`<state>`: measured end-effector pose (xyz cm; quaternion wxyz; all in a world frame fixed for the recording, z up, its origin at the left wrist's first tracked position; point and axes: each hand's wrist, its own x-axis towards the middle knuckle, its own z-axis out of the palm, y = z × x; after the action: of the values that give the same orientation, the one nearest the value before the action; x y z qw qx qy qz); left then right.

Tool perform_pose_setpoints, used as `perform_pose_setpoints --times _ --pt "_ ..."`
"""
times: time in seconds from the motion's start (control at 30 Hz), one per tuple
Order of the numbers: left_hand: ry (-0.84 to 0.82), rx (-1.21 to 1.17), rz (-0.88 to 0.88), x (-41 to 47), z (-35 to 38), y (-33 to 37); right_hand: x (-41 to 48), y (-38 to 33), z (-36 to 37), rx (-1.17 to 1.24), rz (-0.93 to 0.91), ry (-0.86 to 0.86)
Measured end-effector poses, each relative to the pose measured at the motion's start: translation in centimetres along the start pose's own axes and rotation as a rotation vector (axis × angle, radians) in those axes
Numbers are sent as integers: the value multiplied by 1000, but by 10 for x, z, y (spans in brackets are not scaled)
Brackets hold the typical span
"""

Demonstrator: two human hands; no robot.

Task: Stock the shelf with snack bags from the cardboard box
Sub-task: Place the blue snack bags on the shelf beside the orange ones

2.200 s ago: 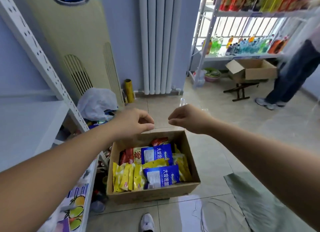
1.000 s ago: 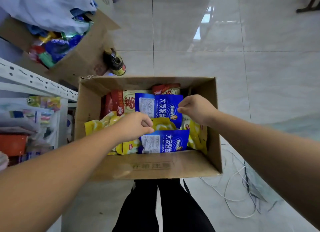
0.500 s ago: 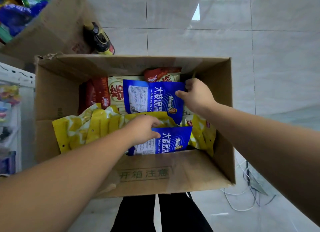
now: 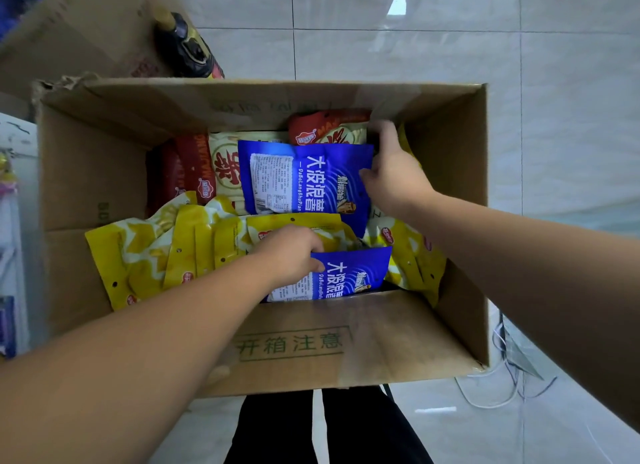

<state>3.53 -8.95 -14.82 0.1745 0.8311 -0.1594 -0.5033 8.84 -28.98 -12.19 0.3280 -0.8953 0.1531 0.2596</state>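
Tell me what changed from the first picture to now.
Both hands dropped from above the box into it. The left hand now grips the top of the near blue bag; the right hand pinches the right edge of the far blue bag. Neither bag has been lifted yet. The box and the yellow bags lie as before.

2 blue snack bags, min. 5 yellow snack bags, approx. 3 red-and-cream bags, 2 cardboard boxes, 1 dark bottle.
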Motion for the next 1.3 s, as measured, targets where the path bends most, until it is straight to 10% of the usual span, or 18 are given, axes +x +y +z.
perform_pose_setpoints --times 0.2,0.67,1.3 --pt "32 -56 -7 -6 0 -8 6 1 -10 -480 -380 -178" --pt "228 -253 -10 -75 -26 -19 -16 -91 -56 -672 -993 -44" --pt "678 -961 143 -379 -202 37 -198 -342 -264 -574 -828 3"
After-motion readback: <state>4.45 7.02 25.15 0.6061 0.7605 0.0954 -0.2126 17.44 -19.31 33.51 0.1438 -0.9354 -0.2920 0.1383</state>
